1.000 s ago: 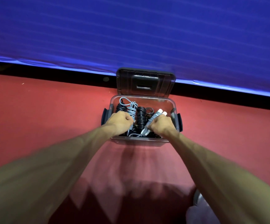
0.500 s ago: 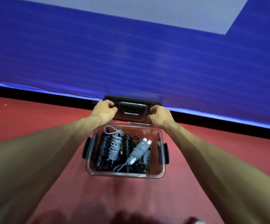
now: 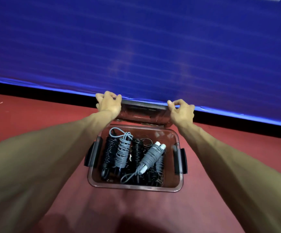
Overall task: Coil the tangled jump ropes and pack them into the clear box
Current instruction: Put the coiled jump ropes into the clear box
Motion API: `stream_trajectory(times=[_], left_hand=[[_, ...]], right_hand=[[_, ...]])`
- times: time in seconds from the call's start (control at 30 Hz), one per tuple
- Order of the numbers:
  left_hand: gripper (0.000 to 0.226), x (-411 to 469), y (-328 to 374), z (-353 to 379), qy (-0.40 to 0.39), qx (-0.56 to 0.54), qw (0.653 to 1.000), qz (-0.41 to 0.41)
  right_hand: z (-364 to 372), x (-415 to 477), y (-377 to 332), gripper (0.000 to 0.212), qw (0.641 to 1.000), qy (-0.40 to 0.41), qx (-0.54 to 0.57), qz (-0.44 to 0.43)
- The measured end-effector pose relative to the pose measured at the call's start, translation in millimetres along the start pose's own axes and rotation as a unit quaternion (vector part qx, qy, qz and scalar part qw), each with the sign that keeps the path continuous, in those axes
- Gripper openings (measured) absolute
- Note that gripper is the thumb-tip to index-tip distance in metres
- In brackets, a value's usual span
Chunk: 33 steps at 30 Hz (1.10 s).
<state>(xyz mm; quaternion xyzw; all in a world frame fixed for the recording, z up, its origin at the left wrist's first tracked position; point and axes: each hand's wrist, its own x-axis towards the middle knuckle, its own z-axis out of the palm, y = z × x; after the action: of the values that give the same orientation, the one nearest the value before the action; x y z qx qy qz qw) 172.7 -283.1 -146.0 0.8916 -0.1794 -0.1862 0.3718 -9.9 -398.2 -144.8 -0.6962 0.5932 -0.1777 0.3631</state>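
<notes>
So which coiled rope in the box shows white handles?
The grey bundle right of centre, lying slanted on top, white tips sticking out. The left grey bundle and black ones show none.

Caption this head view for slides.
Left hand and right hand grip the lid of clear box packed with jump ropes.

The clear box (image 3: 134, 189) is smooth see-through plastic with a faint smoky tint, and small glints show on its rim. Its lid (image 3: 144, 111) looks like the same plastic, but darker. The 2 side latches (image 3: 92, 153) are matt black plastic. Inside, the grey ropes (image 3: 123, 152) and black ropes (image 3: 109, 152) look like smooth rubbery cord, and the black ones are slightly shiny. The white handle ends (image 3: 160, 146) are plain plastic. The red floor (image 3: 35, 115) is matt. The blue sheet (image 3: 136, 47) across the upper frame has a soft sheen.
</notes>
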Motion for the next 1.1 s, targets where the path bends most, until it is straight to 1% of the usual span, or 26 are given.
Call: stream_trajectory(times=[0.07,0.1,0.13,0.2,0.27,0.3,0.37,0.47,0.5,0.53,0.57,0.6,0.67,0.73,0.8,0.83,0.87,0.9,0.93,1.0,1.1], left_hand=[[0.037,-6.5,-7.7,-3.6,0.021,-0.026,0.998,-0.051],[0.034,-9.9,-11.1,-5.7,0.029,-0.040,0.996,-0.078],[0.030,-12.1,-14.3,-7.3,0.037,-0.052,0.994,-0.092],[0.021,-15.8,-18.1,-11.2,0.044,-0.065,0.994,-0.080],[0.017,-28.3,-16.6,-21.0,0.048,-0.076,0.994,-0.058],[0.019,-34.1,-16.3,-26.1,0.049,-0.090,0.993,-0.055],[0.031,-48.0,-19.4,-40.9,0.047,-0.126,0.989,-0.058],[0.046,-73.2,-30.9,-61.1,0.013,-0.169,0.983,-0.074],[0.049,-82.4,-36.3,-67.9,0.004,-0.184,0.979,-0.083],[0.052,-94.9,-41.4,-76.5,-0.008,-0.193,0.977,-0.088],[0.055,-106.5,-46.7,-81.8,-0.014,-0.195,0.977,-0.088],[0.058,-117.6,-52.0,-87.0,-0.020,-0.188,0.978,-0.089],[0.062,-136.6,-62.1,-93.3,-0.031,-0.173,0.981,-0.087],[0.062,-150.4,-73.7,-93.1,-0.054,-0.144,0.984,-0.090],[0.051,-158.0,-85.6,-87.5,-0.070,-0.105,0.988,-0.094],[0.037,-160.2,-91.6,-83.2,-0.068,-0.092,0.989,-0.099],[0.016,-162.2,-95.7,-78.8,-0.068,-0.080,0.989,-0.105],[0.010,-165.0,-100.3,-74.7,-0.068,-0.066,0.991,-0.096],[0.020,-166.4,-104.4,-68.0,-0.066,-0.053,0.992,-0.093],[0.012,-166.8,-113.7,-61.7,-0.052,-0.037,0.993,-0.096],[0.036,-169.5,-123.3,-53.8,-0.038,-0.014,0.994,-0.097]], right_hand=[[3.0,-5.9,4.9,0.030,0.995,0.003,0.040,0.091],[3.4,-9.3,7.6,0.034,0.991,0.002,0.049,0.121],[2.2,-13.6,9.5,0.033,0.988,0.002,0.062,0.144],[-3.1,-23.2,10.0,0.021,0.979,0.000,0.114,0.171],[-10.2,-36.2,9.9,0.025,0.970,0.013,0.166,0.176],[-13.3,-41.5,10.2,0.027,0.966,0.019,0.184,0.178],[-18.8,-51.9,12.6,0.030,0.961,0.019,0.207,0.184],[-19.3,-64.5,27.7,0.028,0.962,0.010,0.198,0.190],[-27.1,-88.0,18.4,0.023,0.960,-0.006,0.201,0.193],[-35.0,-112.8,10.5,0.012,0.957,-0.015,0.208,0.200],[-40.2,-130.3,8.7,0.007,0.958,-0.021,0.198,0.208],[-43.1,-142.0,11.3,0.011,0.960,-0.022,0.186,0.210],[-45.1,-156.2,21.6,0.009,0.968,-0.011,0.159,0.196],[-44.1,-165.7,30.1,0.024,0.974,-0.006,0.137,0.181],[-44.3,-172.9,33.4,0.037,0.979,-0.014,0.107,0.170],[-45.1,-176.4,35.2,0.040,0.982,-0.020,0.090,0.164],[-45.7,-178.6,37.5,0.043,0.984,-0.026,0.073,0.157],[-45.7,-181.3,40.0,0.044,0.987,-0.030,0.057,0.150],[-45.5,-182.5,44.9,0.046,0.989,-0.035,0.044,0.139],[-42.4,-186.4,55.3,0.050,0.991,-0.051,0.022,0.124],[-40.6,-187.9,67.6,0.053,0.991,-0.060,0.039,0.118]])
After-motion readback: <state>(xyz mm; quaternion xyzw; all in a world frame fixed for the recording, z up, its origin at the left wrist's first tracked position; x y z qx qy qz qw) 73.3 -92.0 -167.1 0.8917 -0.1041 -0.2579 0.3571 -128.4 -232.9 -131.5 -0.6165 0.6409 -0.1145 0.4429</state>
